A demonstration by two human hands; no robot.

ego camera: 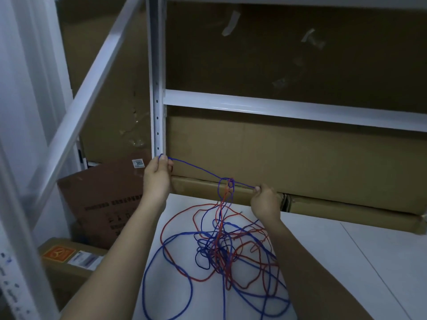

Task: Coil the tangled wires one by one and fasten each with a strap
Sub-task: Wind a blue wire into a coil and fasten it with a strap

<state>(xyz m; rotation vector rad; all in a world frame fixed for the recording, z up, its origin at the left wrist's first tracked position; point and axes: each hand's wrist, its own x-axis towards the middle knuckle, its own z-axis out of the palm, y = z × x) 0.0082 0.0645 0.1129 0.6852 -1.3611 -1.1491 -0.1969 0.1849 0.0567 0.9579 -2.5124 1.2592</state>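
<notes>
1. Two colours of wire are in play, and neither is coiled: the blue wire [196, 168] and the red wire [178, 218] lie mixed in one loose heap on the white table [335, 262], spreading from its far edge toward its near edge, nearer its left edge than its right.
2. The left hand [157, 175] pinches the blue wire, raised past the table's far left corner; the right hand [265, 202] pinches the same strand above the far edge. Between them the strand runs taut, with a knot [228, 183] of blue and red hanging on it, strands dropping to the heap.
3. By my reading the work is at its start: a blue length is being pulled clear of the tangle. No finished coil shows, and no strap is in view.
4. Left to do, as I judge it: free the knot, coil each wire, fasten each.
5. Writing: a small white label [139, 163] on the brown carton [104, 199] beyond the left edge reads "3055"; the carton's printed lines are too blurred to read. An orange sticker [59, 253] on a lower box [69, 264] carries a logo I cannot make out.
</notes>
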